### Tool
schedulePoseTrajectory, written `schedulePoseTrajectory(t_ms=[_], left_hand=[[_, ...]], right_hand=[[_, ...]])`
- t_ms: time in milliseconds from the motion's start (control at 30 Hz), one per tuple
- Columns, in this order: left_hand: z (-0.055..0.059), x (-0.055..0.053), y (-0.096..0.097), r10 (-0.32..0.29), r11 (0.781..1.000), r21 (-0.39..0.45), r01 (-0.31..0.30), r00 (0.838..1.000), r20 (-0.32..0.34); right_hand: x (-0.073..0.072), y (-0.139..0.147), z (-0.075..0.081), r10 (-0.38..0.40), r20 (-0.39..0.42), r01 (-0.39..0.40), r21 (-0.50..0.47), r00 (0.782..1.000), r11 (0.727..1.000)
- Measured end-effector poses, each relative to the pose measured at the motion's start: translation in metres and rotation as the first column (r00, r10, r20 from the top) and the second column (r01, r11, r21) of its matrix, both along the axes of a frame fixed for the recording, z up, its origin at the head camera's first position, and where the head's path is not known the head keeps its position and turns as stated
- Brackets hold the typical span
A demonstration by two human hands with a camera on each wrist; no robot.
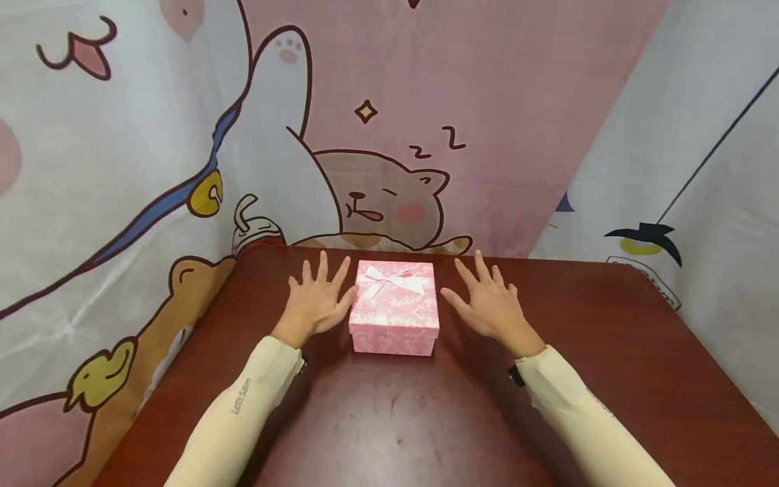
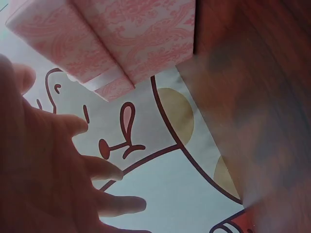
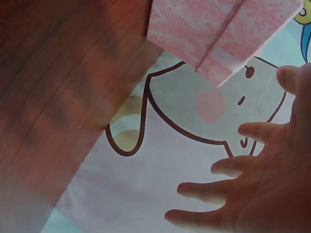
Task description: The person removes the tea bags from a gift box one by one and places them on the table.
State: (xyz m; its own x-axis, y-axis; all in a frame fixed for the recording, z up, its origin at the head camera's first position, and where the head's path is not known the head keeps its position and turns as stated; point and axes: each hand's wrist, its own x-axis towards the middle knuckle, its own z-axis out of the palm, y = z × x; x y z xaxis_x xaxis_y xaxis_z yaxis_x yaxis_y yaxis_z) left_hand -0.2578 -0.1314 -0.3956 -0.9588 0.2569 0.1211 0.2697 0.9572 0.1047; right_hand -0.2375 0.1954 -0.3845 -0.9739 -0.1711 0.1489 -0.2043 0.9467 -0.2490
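A pink gift box with a pale damask pattern stands on the table, its lid on and a light pink ribbon bow on top. My left hand is spread just left of the box, thumb close to the lid's edge; whether it touches cannot be told. To the right, my right hand has its fingers spread, with a small gap to the box. Both wrist views show the box side beyond spread, straight fingers that hold nothing.
The dark red-brown wooden table reaches back to a cloth backdrop printed with cartoon animals. More of this printed cloth hangs along the left side. Cream sleeves cover both forearms, with a dark strap at each wrist.
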Motion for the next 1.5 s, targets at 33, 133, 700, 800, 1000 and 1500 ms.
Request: schedulePoseTrajectory(t_ms=[33,133,700,800,1000,1500], left_hand=[[0.001,-0.001,0.000,-0.002,1.000,-0.001,0.002,1.000,-0.006],[0.002,-0.002,0.001,-0.008,1.000,-0.002,0.008,1.000,-0.026],[-0.019,0.008,0.005,-0.078,0.996,0.037,0.077,0.997,0.020],[-0.018,0.006,0.005,-0.090,0.995,0.047,0.089,0.996,0.009],[-0.015,0.004,0.007,-0.131,0.983,0.136,0.123,0.990,0.055],[-0.018,0.000,0.006,-0.176,0.955,0.258,0.144,0.979,0.102]], right_hand=[[-0.001,-0.001,0.001,0.001,-0.001,-0.001,0.000,1.000,1.000],[-0.002,-0.004,0.001,0.009,-0.005,-0.009,0.000,1.000,1.000],[0.009,-0.028,-0.021,0.105,-0.060,-0.110,-0.090,0.993,0.990],[0.007,-0.029,-0.021,0.120,-0.065,-0.127,-0.109,0.991,0.986],[0.001,-0.029,-0.021,0.129,-0.013,-0.130,-0.169,0.992,0.977],[-0.008,-0.027,-0.026,0.217,0.015,-0.195,-0.381,0.976,0.904]])
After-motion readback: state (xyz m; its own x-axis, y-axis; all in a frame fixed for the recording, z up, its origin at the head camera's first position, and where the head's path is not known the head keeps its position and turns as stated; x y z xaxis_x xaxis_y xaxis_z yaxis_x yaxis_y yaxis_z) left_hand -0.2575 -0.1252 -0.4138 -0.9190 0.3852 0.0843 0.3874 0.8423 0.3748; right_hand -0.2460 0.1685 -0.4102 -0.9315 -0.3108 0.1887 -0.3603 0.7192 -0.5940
